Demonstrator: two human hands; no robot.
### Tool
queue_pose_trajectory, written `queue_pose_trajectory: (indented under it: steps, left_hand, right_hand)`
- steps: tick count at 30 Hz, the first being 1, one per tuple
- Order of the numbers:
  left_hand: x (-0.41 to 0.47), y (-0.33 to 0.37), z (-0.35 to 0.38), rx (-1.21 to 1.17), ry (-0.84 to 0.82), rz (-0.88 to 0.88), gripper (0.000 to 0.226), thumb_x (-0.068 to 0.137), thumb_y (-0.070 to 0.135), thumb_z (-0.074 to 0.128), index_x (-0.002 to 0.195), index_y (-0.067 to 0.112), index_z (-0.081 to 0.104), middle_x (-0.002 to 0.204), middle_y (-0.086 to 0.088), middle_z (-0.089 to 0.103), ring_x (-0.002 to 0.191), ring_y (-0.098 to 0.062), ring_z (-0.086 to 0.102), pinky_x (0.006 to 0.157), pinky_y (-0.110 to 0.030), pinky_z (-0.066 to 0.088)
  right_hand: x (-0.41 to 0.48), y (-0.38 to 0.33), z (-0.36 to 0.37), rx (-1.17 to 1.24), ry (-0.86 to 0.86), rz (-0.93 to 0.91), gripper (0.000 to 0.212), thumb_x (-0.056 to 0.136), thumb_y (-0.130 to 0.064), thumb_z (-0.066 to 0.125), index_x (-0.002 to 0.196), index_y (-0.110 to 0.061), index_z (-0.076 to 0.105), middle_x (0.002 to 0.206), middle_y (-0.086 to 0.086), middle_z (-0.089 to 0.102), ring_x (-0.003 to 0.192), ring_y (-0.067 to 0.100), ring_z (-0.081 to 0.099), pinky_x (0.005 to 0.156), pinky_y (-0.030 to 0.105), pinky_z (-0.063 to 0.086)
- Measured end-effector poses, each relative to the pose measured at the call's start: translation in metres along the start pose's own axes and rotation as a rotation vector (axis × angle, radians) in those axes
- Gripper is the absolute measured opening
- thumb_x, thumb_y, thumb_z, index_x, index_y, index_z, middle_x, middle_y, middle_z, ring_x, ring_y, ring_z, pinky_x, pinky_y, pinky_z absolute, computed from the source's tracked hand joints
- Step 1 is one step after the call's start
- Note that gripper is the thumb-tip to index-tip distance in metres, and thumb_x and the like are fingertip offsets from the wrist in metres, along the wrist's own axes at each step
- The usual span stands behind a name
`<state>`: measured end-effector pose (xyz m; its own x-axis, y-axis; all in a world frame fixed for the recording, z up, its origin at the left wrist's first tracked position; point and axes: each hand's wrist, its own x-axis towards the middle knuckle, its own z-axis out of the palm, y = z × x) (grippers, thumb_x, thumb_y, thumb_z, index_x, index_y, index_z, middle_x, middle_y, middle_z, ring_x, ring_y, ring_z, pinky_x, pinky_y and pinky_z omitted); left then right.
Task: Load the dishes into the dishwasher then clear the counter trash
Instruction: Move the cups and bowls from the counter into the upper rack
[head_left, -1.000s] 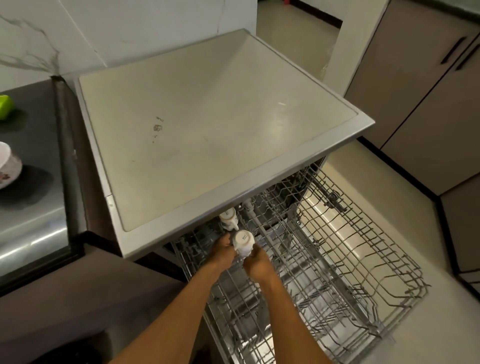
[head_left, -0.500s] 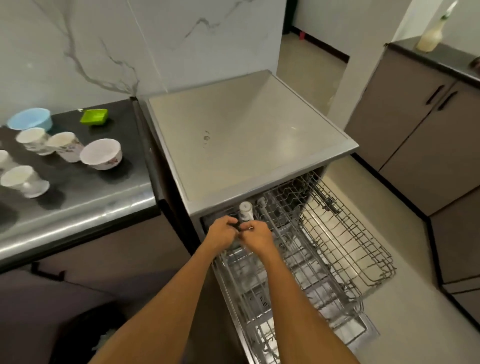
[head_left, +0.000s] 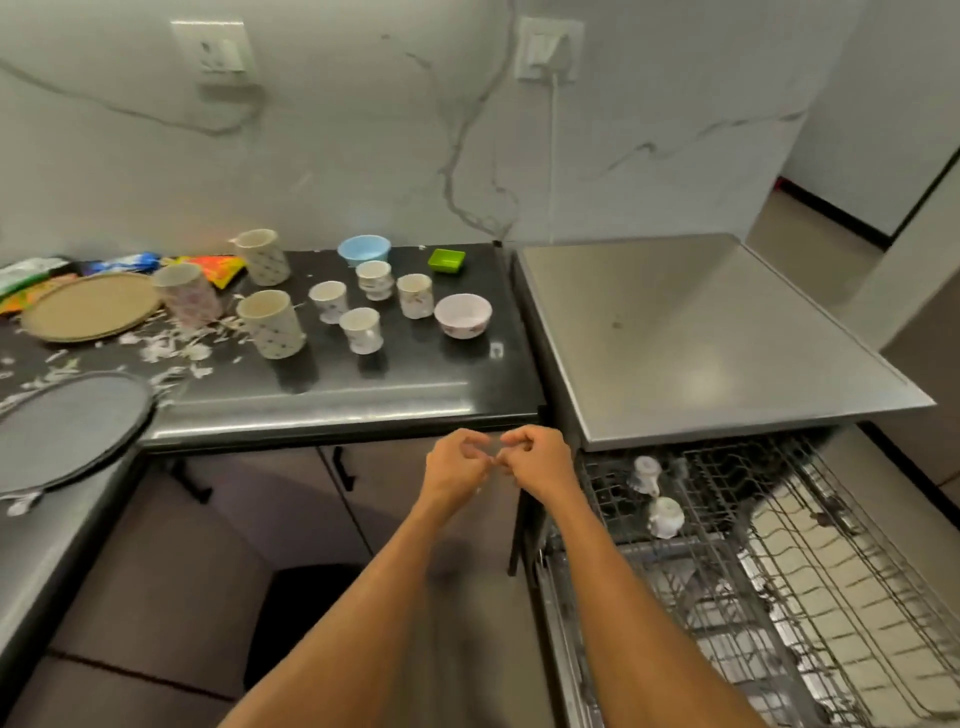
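Observation:
My left hand (head_left: 457, 465) and my right hand (head_left: 540, 457) hover side by side just below the counter's front edge, fingers curled, fingertips nearly touching, holding nothing. Right of them the dishwasher's upper rack (head_left: 779, 525) is pulled out, with two small white cups (head_left: 665, 516) upside down near its back left corner. On the black counter (head_left: 395, 379) stand several small floral cups (head_left: 362, 330), three tall mugs (head_left: 271, 323), a white bowl (head_left: 463, 315), a blue bowl (head_left: 364, 250) and a green dish (head_left: 447, 260).
A tan plate (head_left: 91, 305) and a grey plate (head_left: 62, 431) lie at the left. Snack wrappers (head_left: 208, 267) and white paper scraps (head_left: 166, 351) litter the counter. The steel dishwasher top (head_left: 701, 332) is bare. A black bin (head_left: 306, 623) stands below.
Both hands let go of the white cup, now in the rack, and drew back to the left. The view swung left from the dishwasher onto the counter.

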<state>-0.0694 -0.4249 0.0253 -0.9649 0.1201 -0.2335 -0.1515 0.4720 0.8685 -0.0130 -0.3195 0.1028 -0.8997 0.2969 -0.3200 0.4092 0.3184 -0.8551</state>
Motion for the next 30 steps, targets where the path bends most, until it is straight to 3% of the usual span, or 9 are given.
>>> queue_pose_trajectory:
  steps: [4,10,13,16,24,30]
  left_hand:
    - [-0.001,-0.014,-0.059,-0.044,0.100,-0.024,0.028,0.078,0.006,0.066,0.105,0.014,0.067,0.082,-0.006,0.071,0.076,-0.023,0.069,0.071,-0.035,0.059]
    - [0.025,-0.028,-0.119,-0.084,0.195,-0.037,0.031,0.078,0.008,0.071,0.107,0.012,0.065,0.089,-0.008,0.071,0.086,-0.022,0.068,0.079,-0.041,0.058]
    - [0.046,-0.033,-0.138,-0.076,0.235,-0.042,0.033,0.078,0.011,0.074,0.110,0.012,0.063,0.090,-0.008,0.069,0.081,-0.020,0.066,0.075,-0.037,0.057]
    - [0.076,-0.033,-0.153,-0.044,0.266,-0.035,0.039,0.079,0.012,0.076,0.116,0.012,0.061,0.099,-0.007,0.067,0.086,-0.019,0.064,0.071,-0.028,0.052]
    - [0.172,-0.026,-0.182,-0.026,0.269,-0.129,0.069,0.078,0.007,0.078,0.139,0.012,0.046,0.132,-0.012,0.057,0.118,-0.023,0.056,0.100,-0.036,0.047]
    - [0.224,-0.031,-0.189,0.031,0.197,-0.168,0.086,0.076,0.002,0.077,0.149,0.012,0.031,0.148,-0.013,0.043,0.133,-0.026,0.045,0.109,-0.038,0.039]
  right_hand:
    - [0.023,-0.005,0.057,-0.072,-0.053,-0.096,0.025,0.087,-0.005,0.062,0.112,-0.003,0.067,0.103,0.015,0.071,0.095,0.030,0.068,0.081,0.037,0.056]
    - [0.092,-0.004,0.116,-0.167,-0.080,-0.186,0.021,0.076,-0.019,0.068,0.096,-0.024,0.071,0.085,-0.006,0.072,0.080,0.013,0.069,0.072,0.028,0.059]
    - [0.091,-0.041,0.121,-0.150,-0.074,-0.207,0.022,0.079,-0.012,0.069,0.101,-0.016,0.071,0.090,-0.003,0.070,0.083,0.014,0.066,0.070,0.022,0.052]
    - [0.118,-0.064,0.128,-0.147,-0.076,-0.223,0.023,0.080,-0.007,0.071,0.103,-0.008,0.070,0.093,0.005,0.070,0.087,0.017,0.065,0.079,0.028,0.054]
    - [0.214,-0.096,0.155,-0.117,-0.136,-0.149,0.050,0.082,-0.011,0.076,0.128,-0.010,0.056,0.122,0.007,0.063,0.110,0.019,0.059,0.088,0.026,0.047]
    - [0.257,-0.099,0.181,-0.125,-0.168,-0.100,0.077,0.076,-0.013,0.080,0.142,-0.013,0.040,0.142,0.009,0.050,0.129,0.024,0.049,0.101,0.031,0.042]
